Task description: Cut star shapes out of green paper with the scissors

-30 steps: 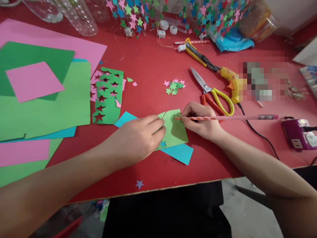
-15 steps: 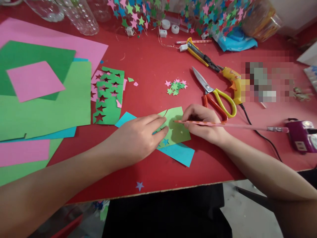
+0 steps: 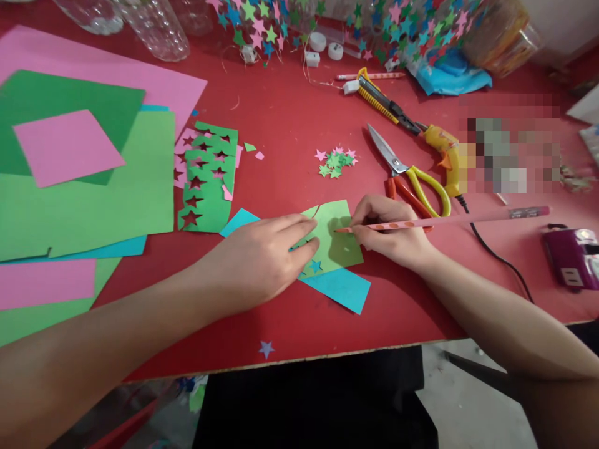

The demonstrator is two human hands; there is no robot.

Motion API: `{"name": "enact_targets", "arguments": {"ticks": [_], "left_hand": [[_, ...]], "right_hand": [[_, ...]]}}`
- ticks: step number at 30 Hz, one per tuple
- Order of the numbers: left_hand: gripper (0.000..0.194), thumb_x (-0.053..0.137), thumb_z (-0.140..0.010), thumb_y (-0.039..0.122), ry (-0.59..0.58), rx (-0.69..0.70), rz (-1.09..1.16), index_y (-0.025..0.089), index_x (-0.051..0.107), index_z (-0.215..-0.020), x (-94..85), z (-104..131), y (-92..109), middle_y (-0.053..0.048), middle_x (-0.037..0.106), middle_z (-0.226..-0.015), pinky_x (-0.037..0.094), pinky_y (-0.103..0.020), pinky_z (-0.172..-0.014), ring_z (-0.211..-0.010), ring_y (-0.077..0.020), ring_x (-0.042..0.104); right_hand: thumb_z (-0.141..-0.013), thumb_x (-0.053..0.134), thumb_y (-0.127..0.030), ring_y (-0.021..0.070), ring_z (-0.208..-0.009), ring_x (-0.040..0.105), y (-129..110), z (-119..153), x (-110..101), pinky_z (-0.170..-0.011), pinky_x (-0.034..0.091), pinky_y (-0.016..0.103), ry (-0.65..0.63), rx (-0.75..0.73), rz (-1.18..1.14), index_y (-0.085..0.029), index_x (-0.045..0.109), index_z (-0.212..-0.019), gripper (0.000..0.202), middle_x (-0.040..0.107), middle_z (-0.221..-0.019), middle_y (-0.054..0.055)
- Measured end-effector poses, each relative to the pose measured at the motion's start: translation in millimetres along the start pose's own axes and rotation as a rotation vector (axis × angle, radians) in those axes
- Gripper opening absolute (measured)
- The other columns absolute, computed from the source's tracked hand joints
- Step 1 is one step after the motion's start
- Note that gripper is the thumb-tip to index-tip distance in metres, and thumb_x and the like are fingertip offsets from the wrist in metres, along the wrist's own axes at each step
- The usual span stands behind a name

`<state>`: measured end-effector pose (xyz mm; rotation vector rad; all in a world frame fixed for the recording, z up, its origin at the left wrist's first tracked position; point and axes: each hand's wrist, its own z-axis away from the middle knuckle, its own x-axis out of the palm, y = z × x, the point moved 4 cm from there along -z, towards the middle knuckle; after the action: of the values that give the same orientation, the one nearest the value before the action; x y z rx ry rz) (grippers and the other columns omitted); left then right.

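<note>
A pink pencil is held in my right hand, its tip just over or on a light green paper; contact cannot be made out. My left hand lies flat with fingers extended, pressing the left part of that paper. Star-shaped cutouts in its lower edge let blue show through; more of them may be hidden under the fingers. A blue paper strip lies beneath, sticking out on both sides. Behind the hands rests a small pile of pink and green paper stars.
Scissors, a yellow glue gun with a cord and a yellow cutter lie to the right. Coloured sheets and a star-punched green sheet are at left. Plastic bottles and hanging stars line the back.
The pencil's rear end has tilted up, and its tip has shifted slightly on the green paper. My left hand stays in place; the whole view has moved a little.
</note>
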<state>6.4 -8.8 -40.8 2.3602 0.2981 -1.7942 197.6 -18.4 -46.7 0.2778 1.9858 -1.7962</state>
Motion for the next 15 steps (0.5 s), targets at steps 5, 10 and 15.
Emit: {"name": "enact_targets", "arguments": {"ticks": [5,10,15], "left_hand": [[0.027,0.046,-0.089,0.013,0.008,-0.006,0.048,0.010,0.070,-0.102,-0.9,0,-1,-0.015,0.069,-0.116,0.055,-0.040,-0.096,-0.112,-0.0253,0.064],[0.027,0.045,-0.090,0.012,0.055,0.021,0.033,0.010,0.071,-0.096,-4.0,-2,-1,-0.013,0.072,-0.109,0.054,-0.038,-0.098,-0.108,-0.0224,0.066],[0.026,0.046,-0.090,0.012,0.057,0.033,0.040,0.008,0.071,-0.096,-3.9,-2,-1,-0.014,0.073,-0.108,0.054,-0.038,-0.098,-0.108,-0.0236,0.066]], "right_hand": [[-0.076,0.059,-0.011,0.0078,-0.053,0.046,-4,5,9,-0.047,0.035,0.020,-0.088,-0.058,0.031,-0.017,0.054,-0.070,0.010,0.055,-0.064,-0.002],[-0.080,0.060,-0.012,0.0073,-0.055,0.047,-5,6,13,-0.049,0.037,0.020,-0.122,-0.073,0.041,-0.016,0.056,-0.071,0.011,0.056,-0.065,-0.002],[-0.079,0.062,-0.012,0.0070,-0.054,0.047,-3,6,10,-0.048,0.035,0.019,-0.135,-0.072,0.033,-0.016,0.057,-0.071,0.010,0.056,-0.064,-0.003]]}}
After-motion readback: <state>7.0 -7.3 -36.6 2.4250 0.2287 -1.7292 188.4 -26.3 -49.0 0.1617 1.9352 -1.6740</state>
